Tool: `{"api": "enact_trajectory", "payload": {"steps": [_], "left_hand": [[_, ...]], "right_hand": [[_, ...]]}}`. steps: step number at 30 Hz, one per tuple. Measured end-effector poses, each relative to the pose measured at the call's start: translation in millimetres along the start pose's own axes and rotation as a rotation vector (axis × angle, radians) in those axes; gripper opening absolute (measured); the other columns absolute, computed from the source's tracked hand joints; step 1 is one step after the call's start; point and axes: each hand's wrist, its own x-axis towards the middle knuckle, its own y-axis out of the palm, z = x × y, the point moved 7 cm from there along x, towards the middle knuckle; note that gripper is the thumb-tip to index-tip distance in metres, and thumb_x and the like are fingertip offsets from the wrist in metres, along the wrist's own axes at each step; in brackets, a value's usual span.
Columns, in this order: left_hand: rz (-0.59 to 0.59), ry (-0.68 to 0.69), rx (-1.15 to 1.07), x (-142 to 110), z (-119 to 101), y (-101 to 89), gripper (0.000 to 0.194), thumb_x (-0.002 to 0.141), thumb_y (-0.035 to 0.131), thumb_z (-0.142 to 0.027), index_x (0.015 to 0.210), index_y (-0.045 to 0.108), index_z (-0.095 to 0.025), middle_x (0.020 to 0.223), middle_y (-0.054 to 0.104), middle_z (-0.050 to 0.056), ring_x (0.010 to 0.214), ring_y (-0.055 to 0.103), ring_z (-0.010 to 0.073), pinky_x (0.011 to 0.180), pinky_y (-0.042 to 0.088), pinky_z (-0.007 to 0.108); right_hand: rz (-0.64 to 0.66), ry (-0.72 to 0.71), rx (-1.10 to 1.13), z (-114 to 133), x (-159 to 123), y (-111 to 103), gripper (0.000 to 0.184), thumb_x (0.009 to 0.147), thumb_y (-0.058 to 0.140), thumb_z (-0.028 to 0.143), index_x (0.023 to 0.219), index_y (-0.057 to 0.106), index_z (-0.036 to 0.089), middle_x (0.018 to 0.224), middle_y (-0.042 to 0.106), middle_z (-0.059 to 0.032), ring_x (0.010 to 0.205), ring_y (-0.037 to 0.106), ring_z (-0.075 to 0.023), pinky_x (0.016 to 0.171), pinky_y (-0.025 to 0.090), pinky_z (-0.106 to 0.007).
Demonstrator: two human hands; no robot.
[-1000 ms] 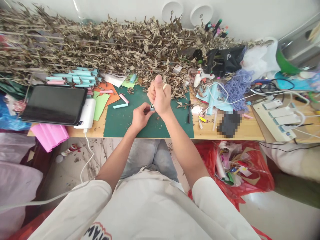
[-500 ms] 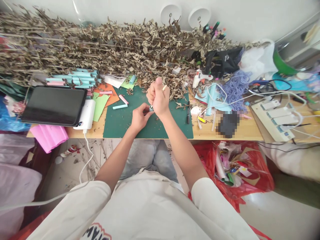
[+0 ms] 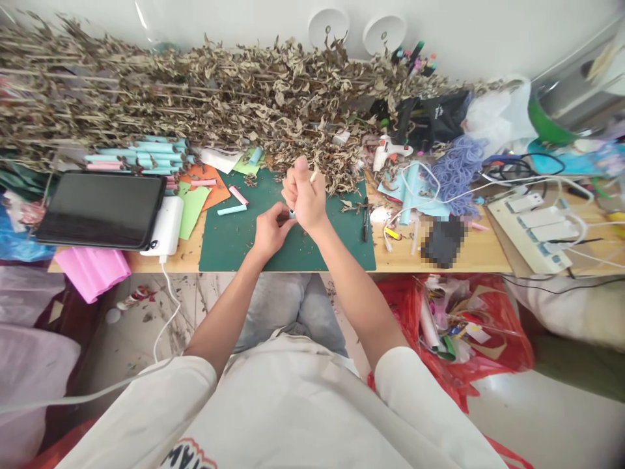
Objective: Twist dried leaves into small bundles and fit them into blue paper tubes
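Observation:
My left hand [image 3: 269,231] rests low over the green cutting mat [image 3: 229,244], its fingers pinching a small light-blue paper tube [image 3: 291,213], mostly hidden by both hands. Just above and to the right, my right hand [image 3: 306,200] is a fist with the thumb on top. A thin pale stick [image 3: 314,176] pokes out of that fist; its lower part is hidden, so I cannot tell whether it sits inside the tube. To the left on the mat lie a pink paper roll [image 3: 238,195] and a blue paper roll [image 3: 232,210].
Dried leafy stems [image 3: 195,98] fill the back of the table. At left are a tablet [image 3: 100,210], a white power bank [image 3: 163,228] and stacked paper rolls [image 3: 159,156]. A black pen [image 3: 366,221], glue gun [image 3: 390,153] and power strip [image 3: 532,234] lie rightward.
The view has shifted slightly. My fist sits a little lower against the tube, and less of the tube's top shows. Both hands keep their grips.

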Motion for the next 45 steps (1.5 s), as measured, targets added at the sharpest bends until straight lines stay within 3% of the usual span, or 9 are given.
{"api": "enact_trajectory", "payload": {"steps": [8, 12, 17, 19, 22, 26, 32, 40, 45], "left_hand": [[-0.007, 0.014, -0.003, -1, 4, 0.6, 0.007, 0.078, 0.066, -0.018, 0.077, 0.059, -0.017, 0.071, 0.063, 0.0, 0.066, 0.058, 0.0114, 0.062, 0.052, 0.02], [0.001, -0.021, -0.018, -1, 3, 1.3, 0.01, 0.078, 0.069, -0.02, 0.078, 0.059, -0.018, 0.073, 0.064, -0.001, 0.068, 0.06, 0.0119, 0.065, 0.055, 0.022], [0.008, -0.071, -0.041, -2, 2, 2.5, 0.014, 0.078, 0.073, -0.022, 0.081, 0.06, -0.02, 0.079, 0.068, 0.0, 0.072, 0.064, 0.0139, 0.068, 0.059, 0.026], [0.006, -0.081, -0.038, -2, 3, 2.4, 0.014, 0.078, 0.074, -0.023, 0.081, 0.061, -0.02, 0.08, 0.069, 0.0, 0.073, 0.065, 0.014, 0.068, 0.059, 0.026], [0.005, -0.084, -0.036, -1, 4, 2.2, 0.014, 0.078, 0.074, -0.024, 0.081, 0.061, -0.02, 0.08, 0.07, 0.0, 0.073, 0.066, 0.0142, 0.069, 0.06, 0.026], [0.01, -0.071, -0.052, -3, 5, 3.2, 0.013, 0.079, 0.074, -0.024, 0.082, 0.062, -0.02, 0.08, 0.07, 0.0, 0.073, 0.066, 0.0143, 0.071, 0.06, 0.027], [-0.011, -0.011, -0.06, -6, 7, 2.9, 0.009, 0.081, 0.072, -0.023, 0.087, 0.067, -0.019, 0.093, 0.073, 0.004, 0.085, 0.071, 0.0179, 0.081, 0.061, 0.033], [-0.002, -0.051, -0.052, -5, 8, 3.5, 0.01, 0.083, 0.071, -0.023, 0.09, 0.066, -0.019, 0.091, 0.074, 0.003, 0.085, 0.071, 0.0167, 0.08, 0.062, 0.03], [-0.097, -0.137, -0.199, -4, 25, 0.8, 0.042, 0.09, 0.067, -0.037, 0.128, 0.055, -0.023, 0.095, 0.073, 0.005, 0.084, 0.073, 0.0174, 0.076, 0.063, 0.03]], "right_hand": [[-0.046, 0.003, -0.001, -8, -5, 0, 0.061, 0.087, 0.038, 0.082, 0.062, 0.042, 0.026, 0.055, 0.019, 0.0068, 0.045, 0.028, -0.0112, 0.038, 0.028, -0.025], [-0.082, -0.042, 0.014, 15, -7, -5, 0.064, 0.088, 0.032, 0.083, 0.061, 0.038, 0.026, 0.054, 0.019, 0.0065, 0.044, 0.027, -0.0108, 0.039, 0.028, -0.025], [-0.384, -0.288, 0.045, 81, -27, -63, 0.062, 0.094, 0.017, 0.077, 0.06, 0.024, 0.025, 0.055, 0.019, 0.0061, 0.042, 0.022, -0.0103, 0.041, 0.024, -0.027], [-0.562, -0.326, -0.133, 88, -41, -93, 0.062, 0.096, 0.006, 0.073, 0.064, 0.032, 0.026, 0.058, 0.03, 0.0034, 0.048, 0.037, -0.012, 0.047, 0.033, -0.028], [-0.619, -0.351, -0.419, 72, -60, -122, 0.073, 0.097, 0.005, 0.069, 0.076, 0.057, 0.023, 0.069, 0.049, -0.0028, 0.063, 0.054, -0.0156, 0.057, 0.04, -0.031], [-0.369, -0.286, -0.658, 27, -83, -131, 0.077, 0.099, 0.01, 0.067, 0.085, 0.07, 0.022, 0.053, 0.045, 0.0007, 0.05, 0.05, -0.0157, 0.054, 0.04, -0.031], [-0.027, -0.309, -1.058, -10, -112, -122, 0.031, 0.099, 0.049, 0.039, 0.099, 0.074, 0.021, 0.094, 0.07, -0.0091, 0.083, 0.067, -0.0182, 0.073, 0.051, -0.029], [0.171, -0.211, -1.457, -36, -119, -127, 0.038, 0.096, 0.04, 0.012, 0.119, 0.07, 0.022, 0.114, 0.066, -0.0107, 0.099, 0.063, -0.0209, 0.078, 0.051, -0.029], [0.18, -0.163, -1.521, -40, -115, -128, 0.047, 0.091, 0.041, 0.005, 0.125, 0.067, 0.025, 0.119, 0.064, -0.0094, 0.103, 0.06, -0.0223, 0.081, 0.051, -0.031]]}}
